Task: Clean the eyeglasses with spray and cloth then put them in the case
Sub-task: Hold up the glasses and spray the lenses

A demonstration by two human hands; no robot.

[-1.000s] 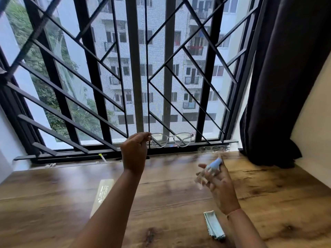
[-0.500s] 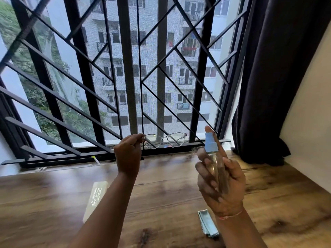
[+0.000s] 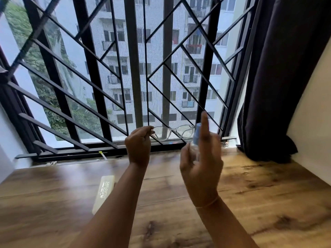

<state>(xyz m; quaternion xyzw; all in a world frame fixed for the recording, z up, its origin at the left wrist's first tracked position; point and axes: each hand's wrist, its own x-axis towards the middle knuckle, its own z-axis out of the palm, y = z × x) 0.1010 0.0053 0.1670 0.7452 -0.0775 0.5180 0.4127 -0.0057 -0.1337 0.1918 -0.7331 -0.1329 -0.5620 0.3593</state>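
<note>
On table [image 3: 250,203], case [image 3: 104,191], spray bottle [image 3: 197,135] held

We record the eyeglasses [image 3: 172,132] as having a clear, colourless frame. The spray bottle [image 3: 197,131] shows a light blue cap over a transparent body. The case [image 3: 104,191] is pale cream with a line of dark print. The desk [image 3: 268,194] carries a warm brown wood-grain pattern with darker knots and streaks. We identify the window grille [image 3: 133,68] as black, its bars forming diagonal and triangular shapes. The curtain [image 3: 286,68] is a dark, near-black purple. The wall [image 3: 313,113] is off-white. Outside we see a pale grey building [image 3: 190,68] and green foliage [image 3: 53,97]. A thin orange band [image 3: 208,203] circles the right wrist.
</note>
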